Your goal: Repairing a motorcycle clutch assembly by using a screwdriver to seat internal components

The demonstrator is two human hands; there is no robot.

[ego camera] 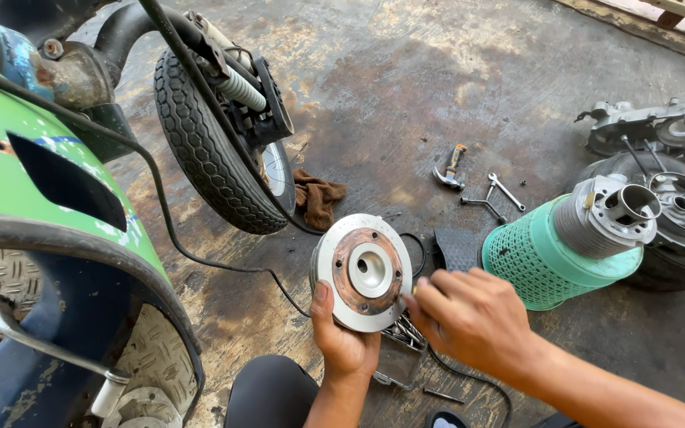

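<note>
My left hand (344,342) grips a round metal drum (365,270) from below, thumb on its rim. The drum's face shows a rusty ring with bolt holes around a pale centre hub. My right hand (469,317) is curled at the drum's right edge, fingertips touching the rim; whether it pinches something small I cannot tell. Under both hands lie several loose metal tools (406,333) on the floor.
A green scooter body (41,174) and its front tyre (208,143) stand at left. A brown rag (319,198), a hammer (449,168) and wrenches (495,196) lie on the concrete. A teal mesh-covered engine cylinder (560,250), a wheel (675,214) and an engine casing (660,127) sit at right.
</note>
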